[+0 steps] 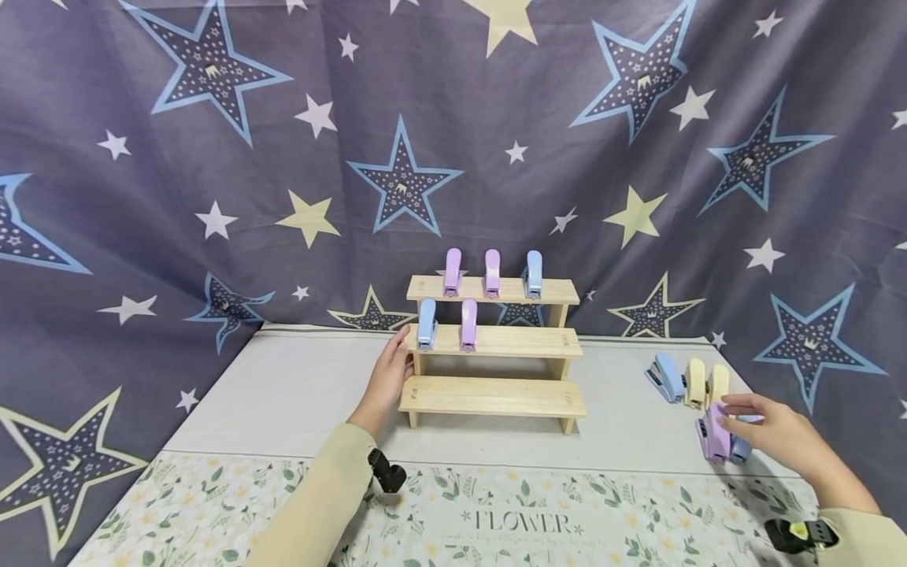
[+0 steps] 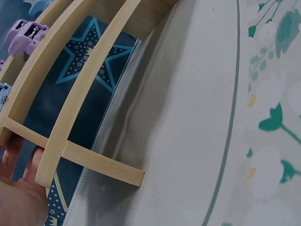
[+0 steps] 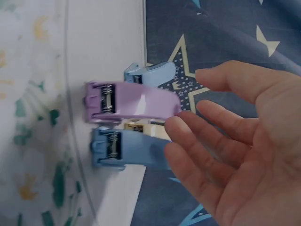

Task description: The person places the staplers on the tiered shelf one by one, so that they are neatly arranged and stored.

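Note:
A three-tier wooden display shelf [image 1: 493, 394] stands mid-table. My left hand [image 1: 388, 376] grips its left end by the middle tier; the left wrist view shows fingers [image 2: 11, 155] behind the side piece. On the top tier stand two purple staplers and a blue stapler [image 1: 534, 274]; the middle tier bears a blue stapler [image 1: 427, 323] and a purple stapler [image 1: 468, 324]. At the right, my right hand [image 1: 768, 429] is beside a purple stapler [image 3: 141, 101], thumb and fingers spread apart, fingertips close to its rounded end. Whether they touch it I cannot tell.
Around the right hand stand a blue stapler [image 1: 741, 449], two pale yellow staplers, one of them [image 1: 695, 382] farther left, and another blue stapler [image 1: 666, 376]. A floral mat [image 1: 524, 504] covers the table's front. A star-patterned curtain [image 1: 496, 197] hangs behind.

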Demonstrator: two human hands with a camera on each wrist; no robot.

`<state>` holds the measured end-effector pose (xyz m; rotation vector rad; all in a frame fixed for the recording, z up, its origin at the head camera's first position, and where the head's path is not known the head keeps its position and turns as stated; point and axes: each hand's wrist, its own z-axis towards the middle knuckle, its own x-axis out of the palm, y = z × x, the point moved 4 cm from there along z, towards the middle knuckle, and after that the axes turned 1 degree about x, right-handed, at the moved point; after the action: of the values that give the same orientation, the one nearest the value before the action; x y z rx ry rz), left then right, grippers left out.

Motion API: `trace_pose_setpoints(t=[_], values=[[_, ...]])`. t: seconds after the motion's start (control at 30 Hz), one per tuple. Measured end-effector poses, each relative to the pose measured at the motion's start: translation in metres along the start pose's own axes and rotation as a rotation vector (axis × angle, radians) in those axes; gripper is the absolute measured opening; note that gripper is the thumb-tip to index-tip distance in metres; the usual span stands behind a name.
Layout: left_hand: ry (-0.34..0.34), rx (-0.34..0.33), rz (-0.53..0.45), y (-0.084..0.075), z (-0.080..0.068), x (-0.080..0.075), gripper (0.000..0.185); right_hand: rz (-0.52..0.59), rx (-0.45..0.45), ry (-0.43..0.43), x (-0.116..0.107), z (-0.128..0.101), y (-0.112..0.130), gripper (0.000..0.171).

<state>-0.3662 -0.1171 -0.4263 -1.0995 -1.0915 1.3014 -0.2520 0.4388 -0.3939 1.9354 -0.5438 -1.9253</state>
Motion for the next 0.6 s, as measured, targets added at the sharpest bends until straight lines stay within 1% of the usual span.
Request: trace_pose_setpoints(t=[0.17,0.27,0.33,0.4,0.53,0.57,0.6], values=[[-0.009,0.000,0.007,0.000,0.000,0.000,0.048,0.013,0.007,-0.044,0.004,-0.003,-0.008,0.063],[-0.008,-0.004,-0.001,0.000,0.000,0.001,0.048,-0.003,0.019,-0.061,0.006,-0.003,-0.010,0.063],[0.006,-0.013,-0.011,-0.007,-0.002,0.001,0.048,-0.017,0.027,-0.070,0.007,-0.003,-0.010,0.064],[0.006,-0.014,-0.014,-0.007,-0.002,0.001,0.048,-0.028,0.031,-0.079,0.008,-0.002,-0.010,0.064],[-0.005,-0.020,-0.001,-0.004,-0.001,0.002,0.048,-0.040,0.047,-0.065,0.012,0.000,-0.009,0.065],[-0.009,-0.016,0.001,0.000,0.001,0.002,0.048,-0.035,0.056,-0.048,0.014,0.000,-0.009,0.066],[-0.011,-0.020,0.003,0.000,0.001,0.002,0.048,-0.030,0.065,-0.033,0.015,0.000,-0.009,0.067]])
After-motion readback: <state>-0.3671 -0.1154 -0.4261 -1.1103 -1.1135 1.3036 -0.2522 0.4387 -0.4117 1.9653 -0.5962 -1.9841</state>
